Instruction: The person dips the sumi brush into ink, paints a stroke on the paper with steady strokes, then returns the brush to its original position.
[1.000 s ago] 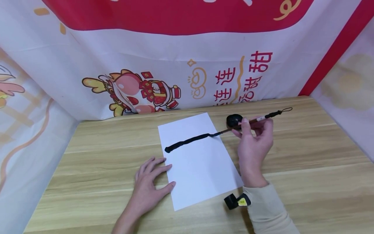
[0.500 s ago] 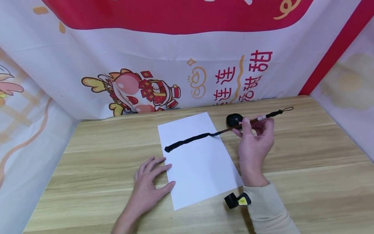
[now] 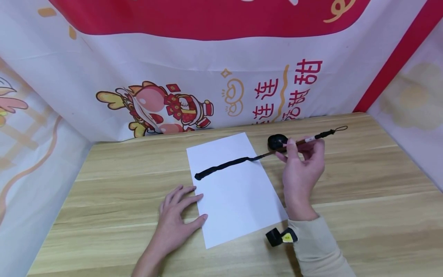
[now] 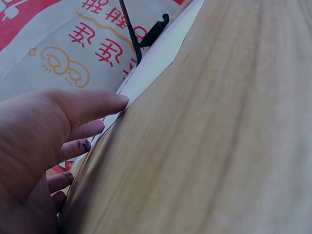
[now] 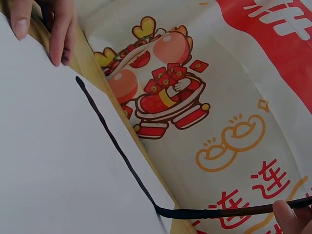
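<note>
The calligraphy brush (image 3: pixel 297 144) has barely shifted over the last second: its tip sits at the right-hand end of the black ink stroke (image 3: pixel 221 166), at the right edge of the white paper (image 3: pixel 238 200), and the stroke is no longer than it was, so the line across the sheet looks finished and the brush seems to be pausing at its end rather than drawing on. The right hand (image 3: pixel 301 169) pinches the brush shaft between thumb and fingers, wrist low over the wooden table (image 3: pixel 363 184), handle pointing toward 2 o'clock. The left hand (image 3: pixel 176 219) stays flat, fingers spread and straight, pressing the sheet's left edge at 8 o'clock of the stroke. A black ink dish (image 3: pixel 277 141) sits just behind the brush at 1 o'clock
</note>
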Tool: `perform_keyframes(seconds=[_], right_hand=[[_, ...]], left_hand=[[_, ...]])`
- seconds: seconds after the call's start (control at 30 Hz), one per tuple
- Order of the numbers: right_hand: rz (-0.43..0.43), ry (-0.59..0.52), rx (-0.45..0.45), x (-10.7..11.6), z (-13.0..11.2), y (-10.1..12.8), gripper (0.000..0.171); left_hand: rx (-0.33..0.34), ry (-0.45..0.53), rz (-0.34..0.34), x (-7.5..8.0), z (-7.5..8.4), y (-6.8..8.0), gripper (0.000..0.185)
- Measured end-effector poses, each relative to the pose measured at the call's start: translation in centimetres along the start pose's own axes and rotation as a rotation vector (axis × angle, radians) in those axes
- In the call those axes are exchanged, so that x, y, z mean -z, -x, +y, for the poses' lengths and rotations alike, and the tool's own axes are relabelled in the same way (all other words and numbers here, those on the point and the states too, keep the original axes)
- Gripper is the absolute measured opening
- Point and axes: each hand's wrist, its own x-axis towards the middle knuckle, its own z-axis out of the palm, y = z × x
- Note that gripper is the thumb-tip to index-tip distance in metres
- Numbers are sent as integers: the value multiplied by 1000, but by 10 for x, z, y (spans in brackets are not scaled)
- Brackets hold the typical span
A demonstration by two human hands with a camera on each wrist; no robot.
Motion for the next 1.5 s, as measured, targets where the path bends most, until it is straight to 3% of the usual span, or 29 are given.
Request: perform_keyframes(seconds=[0.17,0.33,0.63,0.8,1.2,1.5], right_hand=[[40,-49,19,2,-5,-3,18],[54,-117,92,13,-22,-13,17],[-135,-88,146,34,-42,-20,24],[-234,-141,141,46,-46,-24,28],[-278,-204,220,53,-45,-30,28],[-433,-261,349,61,-46,-44,23]], left_hand=[[-5,-1,4,0,0,0,52],[-11,-7,6,0,0,0,52],[-4,-13,5,0,-1,1,51],[-6,-15,7,1,0,1,51],[-23,-11,15,-2,1,0,51],[-11,-11,9,-1,2,-1,50]])
